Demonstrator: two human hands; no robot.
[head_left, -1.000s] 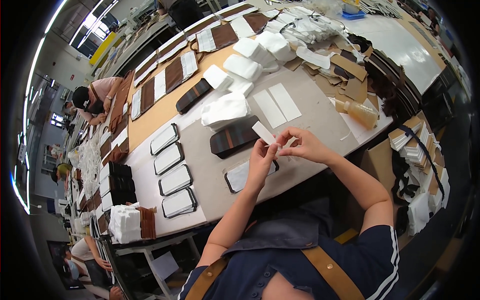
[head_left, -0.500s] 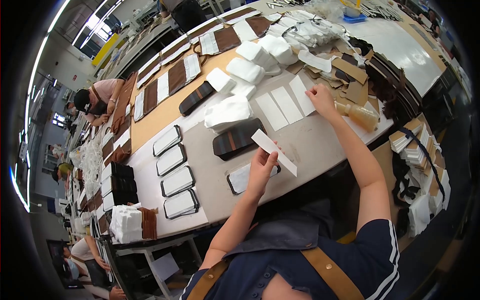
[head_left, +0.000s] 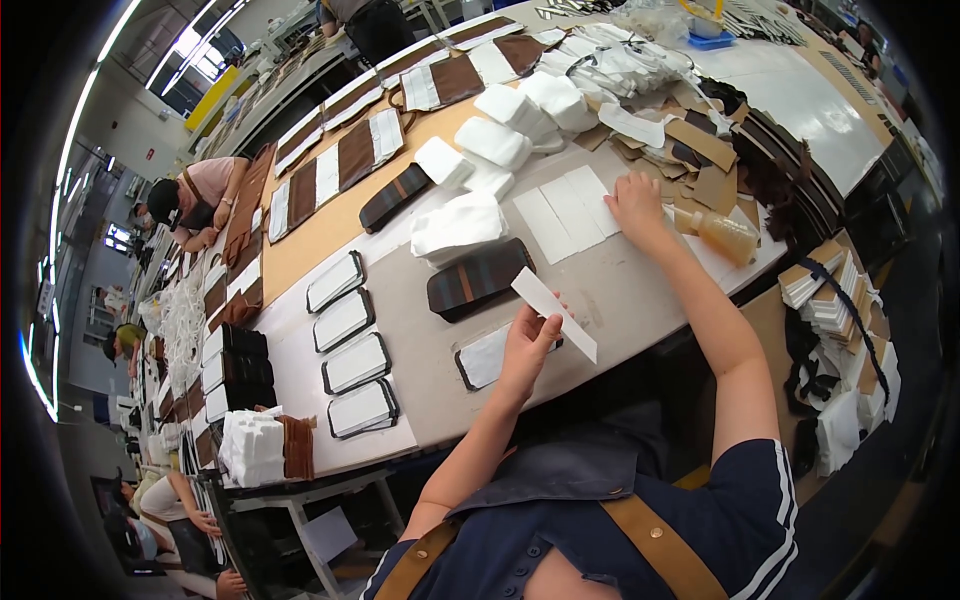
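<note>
My left hand (head_left: 528, 350) pinches a stiff white strip (head_left: 556, 312) between thumb and fingers, holding it aslant above the near table edge. Under it lies a small dark-edged panel with a white face (head_left: 482, 360), partly hidden by the hand. Farther right, my right hand (head_left: 640, 212) has its fingers bent onto the right edge of a row of white strips (head_left: 568, 215) lying flat side by side. A dark plaid padded piece (head_left: 478, 280) sits left of the strips, with a white foam stack (head_left: 458, 228) behind it.
Several white-faced panels (head_left: 355, 362) line the table's left part. White padded blocks (head_left: 495, 142) are piled beyond. Right of my right hand lie a bottle of amber liquid (head_left: 728, 238) and cardboard scraps (head_left: 700, 145). A co-worker (head_left: 205, 205) bends over the far left side.
My right hand has moved slightly down and left, and the rightmost strips now lie closer together. My left hand has shifted a little, still holding its strip.
</note>
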